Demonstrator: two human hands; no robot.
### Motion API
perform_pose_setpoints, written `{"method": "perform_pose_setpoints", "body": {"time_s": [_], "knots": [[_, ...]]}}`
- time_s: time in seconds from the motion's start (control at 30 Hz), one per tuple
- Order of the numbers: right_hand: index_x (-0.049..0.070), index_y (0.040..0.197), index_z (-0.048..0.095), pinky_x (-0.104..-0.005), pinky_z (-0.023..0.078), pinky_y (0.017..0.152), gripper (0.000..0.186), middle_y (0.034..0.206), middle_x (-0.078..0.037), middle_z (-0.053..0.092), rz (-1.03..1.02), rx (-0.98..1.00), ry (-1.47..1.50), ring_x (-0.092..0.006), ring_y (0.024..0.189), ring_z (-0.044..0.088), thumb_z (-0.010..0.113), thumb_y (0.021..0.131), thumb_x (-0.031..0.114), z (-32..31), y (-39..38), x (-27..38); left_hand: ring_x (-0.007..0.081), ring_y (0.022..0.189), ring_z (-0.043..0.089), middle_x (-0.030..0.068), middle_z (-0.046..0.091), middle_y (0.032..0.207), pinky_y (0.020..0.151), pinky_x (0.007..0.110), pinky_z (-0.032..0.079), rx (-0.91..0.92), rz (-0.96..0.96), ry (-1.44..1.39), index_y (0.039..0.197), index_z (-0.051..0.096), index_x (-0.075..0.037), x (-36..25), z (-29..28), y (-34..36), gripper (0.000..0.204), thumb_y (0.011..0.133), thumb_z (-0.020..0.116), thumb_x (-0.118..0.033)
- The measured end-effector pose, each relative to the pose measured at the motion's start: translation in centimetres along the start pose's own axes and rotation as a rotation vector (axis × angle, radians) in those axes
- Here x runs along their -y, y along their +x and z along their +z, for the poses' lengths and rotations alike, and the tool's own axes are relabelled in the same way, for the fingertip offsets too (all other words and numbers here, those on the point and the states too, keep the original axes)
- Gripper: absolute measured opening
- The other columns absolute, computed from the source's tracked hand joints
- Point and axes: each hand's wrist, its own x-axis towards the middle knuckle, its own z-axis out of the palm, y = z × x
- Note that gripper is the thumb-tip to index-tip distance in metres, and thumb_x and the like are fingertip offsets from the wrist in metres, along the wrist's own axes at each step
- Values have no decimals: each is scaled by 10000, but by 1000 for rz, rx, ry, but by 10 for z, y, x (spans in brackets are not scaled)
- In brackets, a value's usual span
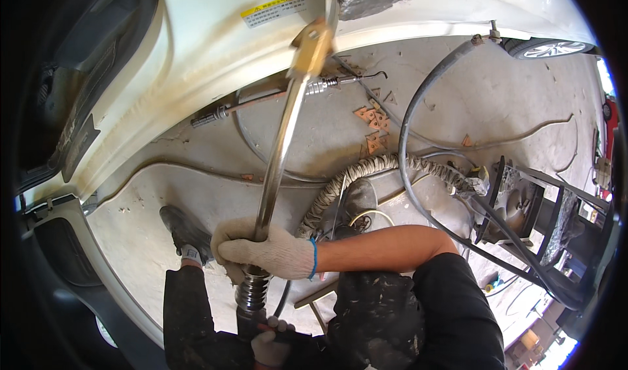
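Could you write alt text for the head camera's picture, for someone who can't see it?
A person's gloved right hand grips a long, shiny metal rod slanting up in front of a white car; the left hand is near its lower end. Orange-brown triangles and a thin hose lie on the grey floor.

1. The metal rod slants from the right hand up toward the white car body, cutting the near space in two.
2. Left of the rod, hands could pass above the floor, between the shoe and the car body, over a thin hose lying low.
3. Right of the rod, room opens over the flat triangular plates.
4. Farther right, the arching grey hose, cloth-wrapped hose and black frame stand in the way.
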Motion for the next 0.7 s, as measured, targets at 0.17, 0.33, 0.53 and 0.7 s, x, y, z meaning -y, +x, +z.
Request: {"method": "perform_pose_setpoints", "body": {"time_s": [0.17,0.33,0.53,0.7], "knots": [[20,920,573,-276,496,603,180,689,-36,569,19,-76,15,-104,617,572,537,964,191,-19,3,-5,224,899,528,50,557,966,912,432,443,-93,-8,34,1216,531,-124,8,-10,-3,497,740,632,-20],[11,929,578,-271,496,617,170,728,-41,570,5,-38,-5,-100,630,569,536,965,172,-19,-2,-4,234,913,546,65,566,975,920,428,452,-167,1,75,1194,524,-103,18,-12,1,466,752,641,-13],[9,954,591,-258,494,664,181,764,-38,596,82,21,-113,-95,695,589,547,972,184,-28,-9,-3,246,930,567,83,576,986,928,423,463,-263,12,155,1169,516,-78,15,-24,1,430,766,651,-6],[2,1005,618,-295,514,761,210,818,-63,648,89,-124,-109,-146,804,640,565,974,203,-65,-22,-17,257,944,585,98,585,995,936,419,472,-339,44,197,1147,509,-57,12,-17,19,403,778,659,1]]}}
